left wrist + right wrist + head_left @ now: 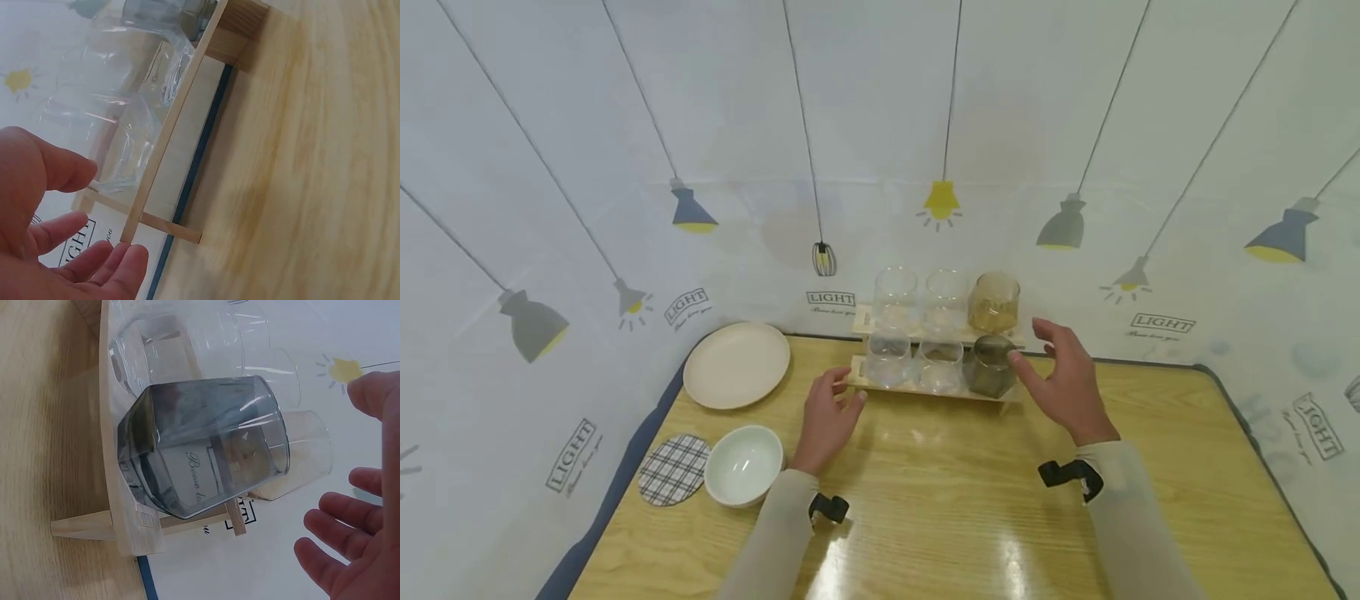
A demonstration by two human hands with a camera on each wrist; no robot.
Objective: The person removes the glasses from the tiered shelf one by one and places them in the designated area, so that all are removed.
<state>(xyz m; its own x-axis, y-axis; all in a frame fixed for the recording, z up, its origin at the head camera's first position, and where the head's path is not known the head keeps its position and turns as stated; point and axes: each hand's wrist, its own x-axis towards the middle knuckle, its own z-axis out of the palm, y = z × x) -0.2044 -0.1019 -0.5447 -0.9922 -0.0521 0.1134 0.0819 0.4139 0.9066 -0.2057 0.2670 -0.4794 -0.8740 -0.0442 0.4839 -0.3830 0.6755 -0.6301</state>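
Observation:
A two-tier wooden rack (859, 375) holds several glasses at the back of the table. On its lower tier stand two clear glasses (889, 360) and, at the right end, a smoky grey faceted glass (194, 447). The upper tier carries two more clear ones and an amber glass (995, 303). My left hand (831, 417) is at the rack's left end, thumb and fingers apart, fingertips right by the wooden rail. Beside the grey glass my right hand (1066, 385) has its thumb and fingers spread; in the right wrist view they are apart from its rim.
A cream plate (737, 367) lies at the table's back left. In front of it are a checked round coaster (674, 470) and a white bowl (744, 467), close to my left forearm. A wall covering with printed lamps (942, 200) rises behind the rack.

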